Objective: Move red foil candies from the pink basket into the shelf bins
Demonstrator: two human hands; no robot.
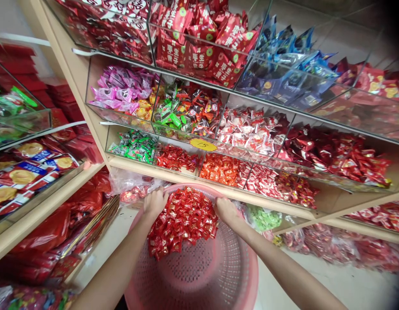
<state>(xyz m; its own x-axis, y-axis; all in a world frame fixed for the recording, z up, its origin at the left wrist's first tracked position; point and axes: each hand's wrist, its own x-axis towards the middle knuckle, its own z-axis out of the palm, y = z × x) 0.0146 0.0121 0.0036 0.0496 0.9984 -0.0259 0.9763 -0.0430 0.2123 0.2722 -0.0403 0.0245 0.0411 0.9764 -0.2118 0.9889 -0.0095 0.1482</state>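
A pink plastic basket with a perforated base and walls stands tilted in front of me. Red-wrapped candies are heaped against its far side, leaving the near part of the basket floor bare. My left hand is closed around the far left part of the rim. On the far right part, my right hand grips the same rim with curled fingers. The fingertips of both hands are partly hidden. Just beyond the rim runs the wooden edge of the lowest shelf.
Clear bins hold green candies, orange candies and pink packets. A yellow price tag hangs on a shelf front. Bagged sweets lie beneath the right shelves; red bags fill the lower left.
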